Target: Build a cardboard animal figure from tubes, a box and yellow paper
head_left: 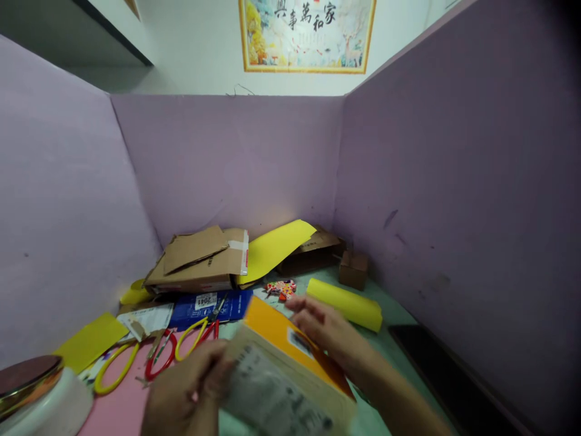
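Note:
Both hands are on a flat, book-like thing with an orange panel and a tan printed face (pixel 290 387); motion blurs it, and I cannot tell whether it is a book or a box. My left hand (pixel 190 384) grips its left edge, thumb in front. Over the orange panel lies my right hand (pixel 324 333), fingers bent and blurred, touching near a white label. Just beyond the right fingers sit a colourful patterned piece (pixel 281 289) and a rolled yellow sheet (pixel 345 304).
Yellow-handled scissors (pixel 117 369) and red-handled scissors (pixel 161 357) lie at left, near a blue packet (pixel 188 312). Flattened cardboard (pixel 195 260), a yellow sheet (pixel 275 251) and a small brown box (pixel 353 269) stand at the back. A white jar (pixel 68 399) and dark slab (pixel 436 363) flank the table.

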